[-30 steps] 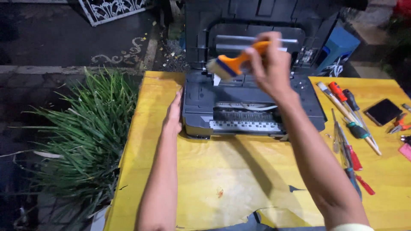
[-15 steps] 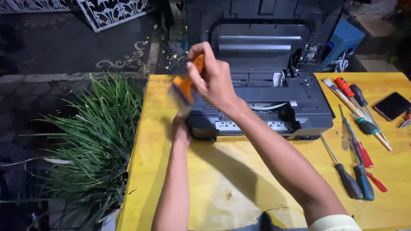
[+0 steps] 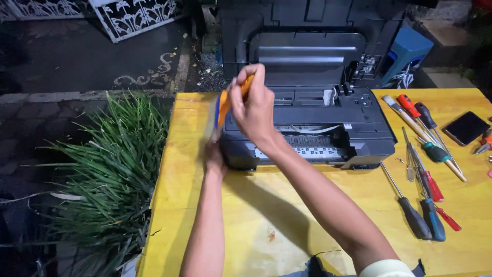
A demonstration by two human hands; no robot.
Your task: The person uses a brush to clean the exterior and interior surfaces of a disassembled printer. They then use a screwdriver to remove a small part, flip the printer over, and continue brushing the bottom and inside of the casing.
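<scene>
Right hand fingers pinch an orange-handled brush, bristles down over the printer's left top edge. Left hand presses flat on the printer's left side, likely steadying it; grip unclear. Screwdrivers and phone lie well apart right. Plant crowds the yellow table's left edge.

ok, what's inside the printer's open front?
Inside the printer: a white ribbon cable and a pale ribbed strip. The right hand, holding an orange-handled brush, covers the left end; deeper parts are too dark to see.
</scene>
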